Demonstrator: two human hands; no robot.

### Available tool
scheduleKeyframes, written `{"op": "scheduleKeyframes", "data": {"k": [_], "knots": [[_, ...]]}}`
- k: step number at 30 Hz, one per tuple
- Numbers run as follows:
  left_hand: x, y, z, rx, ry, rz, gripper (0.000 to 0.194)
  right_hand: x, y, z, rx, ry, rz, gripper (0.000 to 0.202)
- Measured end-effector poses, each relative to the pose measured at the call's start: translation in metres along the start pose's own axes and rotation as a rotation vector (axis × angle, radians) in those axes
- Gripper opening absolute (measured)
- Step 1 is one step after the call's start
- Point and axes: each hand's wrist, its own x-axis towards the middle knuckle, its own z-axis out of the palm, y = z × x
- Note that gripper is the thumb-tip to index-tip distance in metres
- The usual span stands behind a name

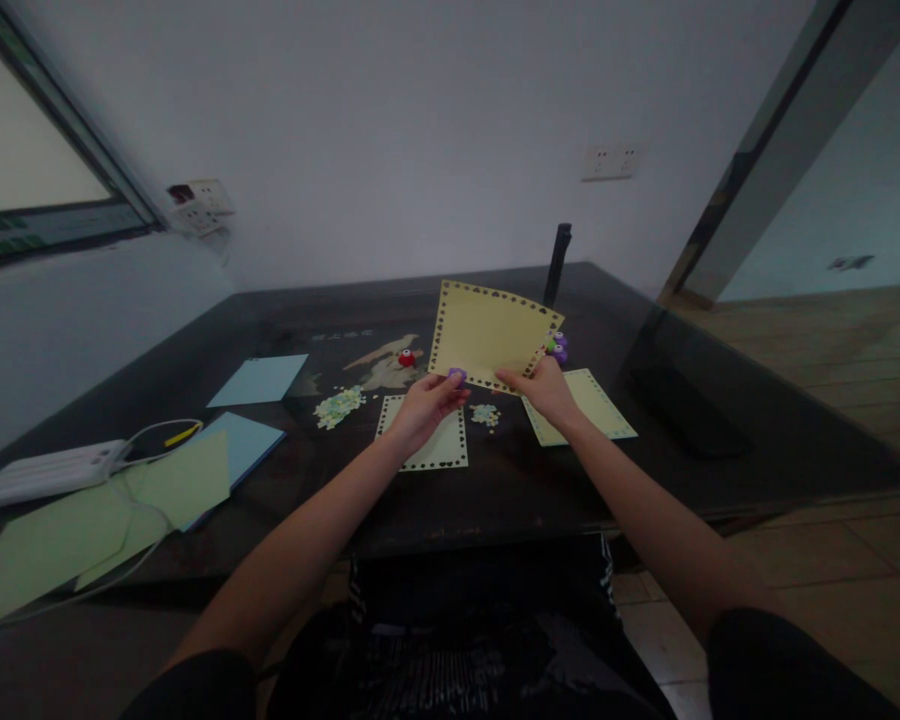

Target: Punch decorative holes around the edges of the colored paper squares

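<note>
A yellow sheet of paper (491, 335) with small dark cut-out shapes along its edges is held up over the table. My right hand (546, 392) pinches its lower right part, thumb on the near face. Closed around a small purple paper punch (457, 377) at the sheet's lower left corner is my left hand (426, 408). Below it lies a pale sheet with a punched border (439, 448), partly covered by that hand. Another bordered sheet (596, 405) rests under my right forearm. Small paper bits (485, 414) lie between the hands.
A bigger heap of paper bits (339, 406) and a red punch (406, 357) sit left of centre. Purple and green punches (559, 348) and a black upright object (558, 262) stand behind my right hand. Blue sheets (261, 380), green sheets (187, 475) and a white power strip (49, 472) lie left.
</note>
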Motion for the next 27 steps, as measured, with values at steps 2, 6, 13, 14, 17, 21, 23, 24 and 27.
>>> {"op": "scheduleKeyframes", "data": {"k": [2, 6, 13, 14, 17, 21, 23, 24, 27], "knots": [[-0.0002, -0.0004, -0.0006, 0.003, -0.019, 0.012, 0.02, -0.0002, -0.0004, 0.0005, 0.003, 0.003, 0.007, 0.034], [-0.0006, -0.0007, -0.001, 0.003, -0.028, 0.034, 0.018, -0.0003, 0.0001, 0.0014, 0.012, 0.014, 0.004, 0.036], [0.0005, -0.0014, -0.0001, -0.001, -0.011, 0.043, 0.017, -0.0011, -0.0025, 0.0023, 0.016, 0.014, -0.002, 0.033], [0.0008, -0.0017, -0.0001, -0.005, -0.012, 0.049, 0.017, -0.0012, -0.0028, 0.0024, 0.022, 0.014, 0.0, 0.032], [0.0008, -0.0019, -0.0004, -0.002, -0.006, 0.053, 0.019, -0.0012, -0.0005, 0.0032, 0.051, 0.006, 0.017, 0.032], [-0.0005, -0.0012, -0.0019, 0.03, -0.004, 0.047, 0.023, -0.0011, 0.003, 0.0045, 0.114, -0.02, 0.049, 0.037], [-0.0008, -0.0012, -0.0027, 0.038, 0.002, 0.05, 0.024, -0.0017, 0.0012, 0.0049, 0.106, -0.011, 0.045, 0.037], [-0.0007, -0.0014, -0.003, 0.04, 0.005, 0.054, 0.024, -0.0021, -0.0004, 0.0049, 0.091, -0.001, 0.038, 0.036], [0.0003, -0.0027, -0.0036, 0.035, 0.011, 0.07, 0.024, -0.0028, -0.0047, 0.0043, 0.04, 0.011, 0.013, 0.033]]}}
